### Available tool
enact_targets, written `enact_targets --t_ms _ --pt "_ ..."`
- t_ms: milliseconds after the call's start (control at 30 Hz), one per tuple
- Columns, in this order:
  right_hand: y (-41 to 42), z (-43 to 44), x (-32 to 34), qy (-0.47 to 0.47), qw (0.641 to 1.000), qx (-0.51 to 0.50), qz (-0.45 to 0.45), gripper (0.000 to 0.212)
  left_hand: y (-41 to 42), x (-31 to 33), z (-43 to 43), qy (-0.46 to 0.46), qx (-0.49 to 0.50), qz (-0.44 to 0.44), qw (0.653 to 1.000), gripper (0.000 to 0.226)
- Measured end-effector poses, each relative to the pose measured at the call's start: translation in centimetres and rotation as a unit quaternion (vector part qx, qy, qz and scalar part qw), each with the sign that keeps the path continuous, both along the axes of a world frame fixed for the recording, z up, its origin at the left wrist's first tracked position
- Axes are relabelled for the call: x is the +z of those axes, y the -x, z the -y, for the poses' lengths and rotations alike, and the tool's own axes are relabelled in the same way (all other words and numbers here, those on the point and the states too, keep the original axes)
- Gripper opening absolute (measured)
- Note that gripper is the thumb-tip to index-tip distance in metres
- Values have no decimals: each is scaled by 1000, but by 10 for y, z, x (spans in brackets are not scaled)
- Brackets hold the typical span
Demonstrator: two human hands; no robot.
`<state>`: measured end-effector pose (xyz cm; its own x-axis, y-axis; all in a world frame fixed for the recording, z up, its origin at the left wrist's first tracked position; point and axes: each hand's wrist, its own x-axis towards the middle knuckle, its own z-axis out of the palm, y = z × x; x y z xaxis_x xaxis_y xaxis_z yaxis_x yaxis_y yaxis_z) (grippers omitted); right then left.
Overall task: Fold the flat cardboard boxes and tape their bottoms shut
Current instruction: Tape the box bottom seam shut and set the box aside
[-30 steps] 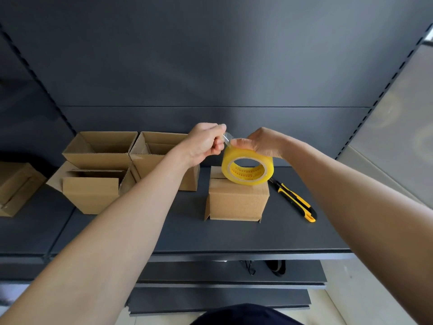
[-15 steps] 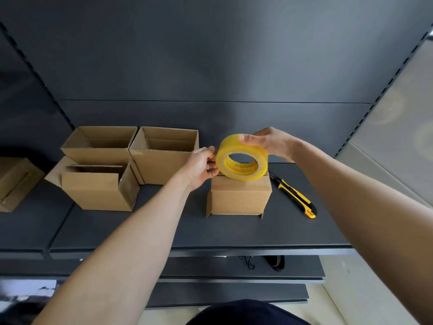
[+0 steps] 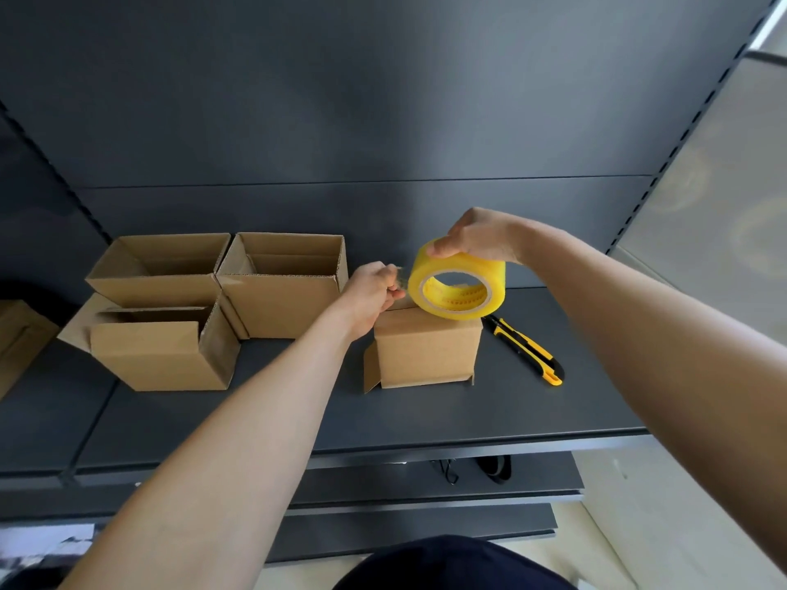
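We log the small plain-brown cardboard box (image 3: 428,349) mid-shelf (image 3: 298,419), lower flaps splayed, our left hand (image 3: 374,287) pinching the barely visible clear tape end (image 3: 400,276) beside the yellow tape roll (image 3: 458,287), which our right hand (image 3: 477,240) grips from above, hiding the box's top seam.

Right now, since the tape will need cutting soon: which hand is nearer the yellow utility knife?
Right. The right hand grips the tape roll above the box, up-left of the utility knife; the left hand pinches the tape end farther left, beyond the roll.
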<state>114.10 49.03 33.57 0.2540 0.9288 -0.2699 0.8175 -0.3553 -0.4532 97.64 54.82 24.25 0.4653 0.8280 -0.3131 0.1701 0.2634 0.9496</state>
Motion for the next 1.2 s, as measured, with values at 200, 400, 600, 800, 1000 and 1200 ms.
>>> enact_targets --t_ms 200,400,600,800,1000,1200 --pt "14 -10 4 39 995 36 83 44 16 4 0 14 13 64 998 32" --pt "35 -24 2 70 981 68 170 44 42 -2 -10 38 95 72 992 31" --pt "44 -34 0 71 975 89 191 49 51 -9 -8 40 96 -25 994 12" --pt "44 -40 -3 77 975 84 191 49 47 -31 7 71 62 -38 995 23" --pt "38 -45 -4 67 977 82 185 52 38 -35 18 194 126 116 966 19" --pt "36 -47 -6 61 978 78 182 54 21 -13 23 216 108 168 956 22"
